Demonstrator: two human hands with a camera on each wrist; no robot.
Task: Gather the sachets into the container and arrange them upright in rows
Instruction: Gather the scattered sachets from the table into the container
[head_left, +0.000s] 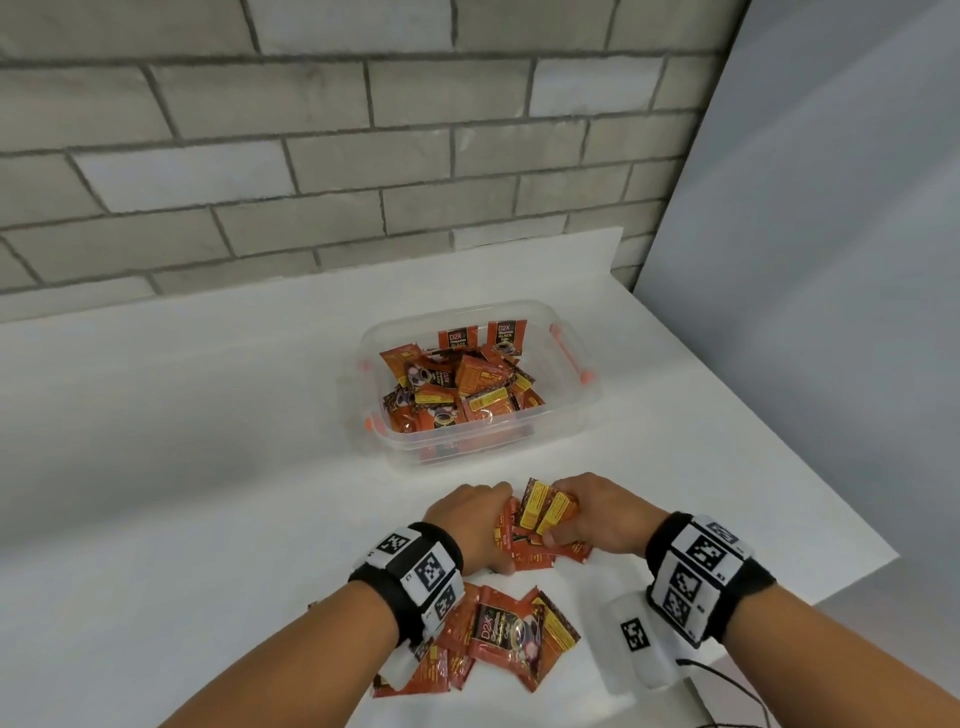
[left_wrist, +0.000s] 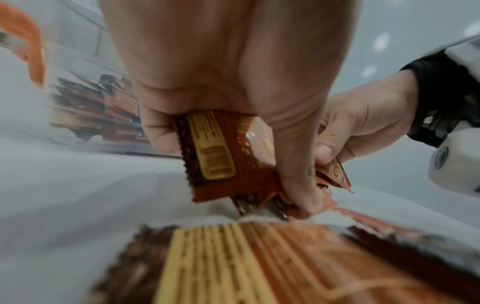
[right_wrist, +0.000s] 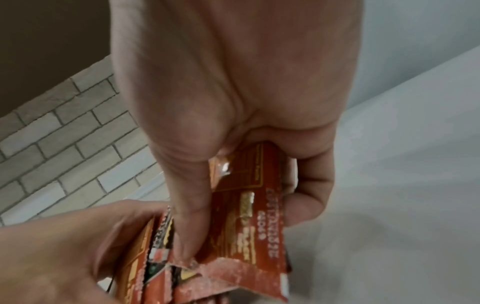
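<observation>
Squeezing a bundle of sachets (head_left: 540, 525) together between both hands, near the front of the white surface (head_left: 208, 467)

The left hand (head_left: 470, 525) and right hand (head_left: 597, 514) each have fingers and thumb curled round the same stack, pressing it from either side, probably to square the packets up so they go in as one block. The clear container (head_left: 576, 415) sits just beyond, already holding a jumbled heap with only a couple standing against its far wall. More loose sachets (head_left: 498, 634) lie flat nearer the person, under the left wrist, so I'd guess there's plenty of gathering left.
</observation>
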